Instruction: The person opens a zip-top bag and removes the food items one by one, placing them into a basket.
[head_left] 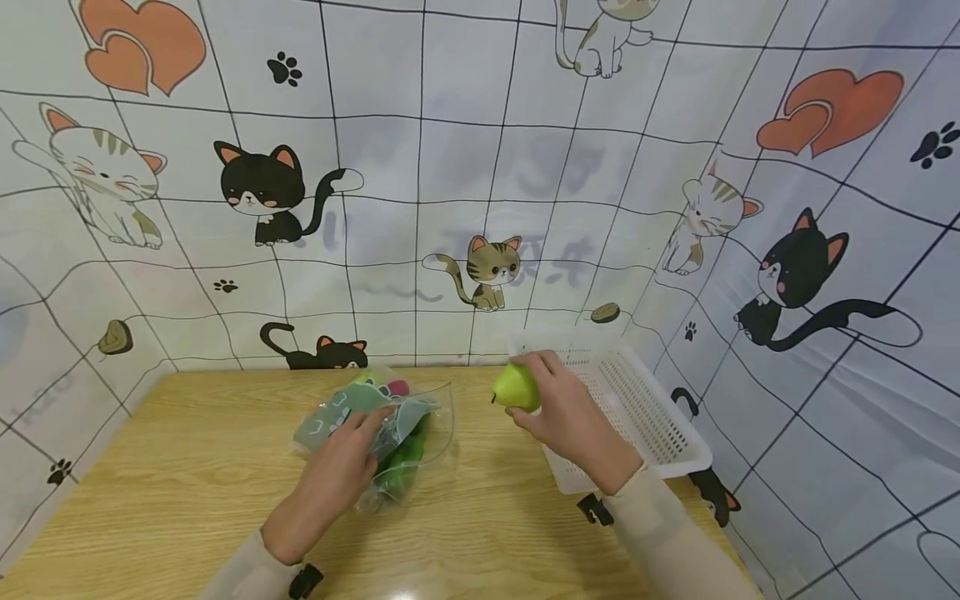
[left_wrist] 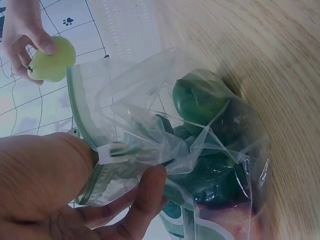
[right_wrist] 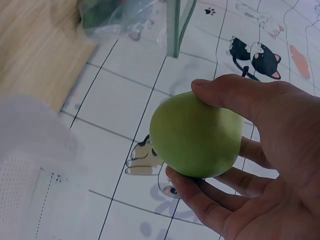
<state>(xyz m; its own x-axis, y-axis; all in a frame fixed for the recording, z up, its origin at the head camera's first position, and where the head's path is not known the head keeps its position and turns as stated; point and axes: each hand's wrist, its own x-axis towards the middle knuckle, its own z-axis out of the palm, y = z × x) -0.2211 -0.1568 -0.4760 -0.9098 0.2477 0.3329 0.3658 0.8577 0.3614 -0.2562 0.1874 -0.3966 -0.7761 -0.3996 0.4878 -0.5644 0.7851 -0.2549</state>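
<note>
My right hand point(head_left: 566, 408) holds a green pear point(head_left: 514, 388) in the air near the left side of a white basket point(head_left: 678, 437). In the right wrist view, thumb and fingers grip the pear point(right_wrist: 195, 137) from opposite sides. My left hand point(head_left: 337, 471) grips a clear zip bag point(head_left: 442, 442) with a green printed panel, lying on the table. In the left wrist view, the fingers are at the bag's green-edged mouth point(left_wrist: 75, 100), by a white slider point(left_wrist: 112, 153). Through the plastic show dark green produce point(left_wrist: 200, 97) and something pinkish point(left_wrist: 232, 220).
The wooden table point(head_left: 187, 475) runs up to a hanging cloth point(head_left: 375, 167) with printed cats at the back. That cloth also covers the right side, close to the basket. The basket has perforated walls.
</note>
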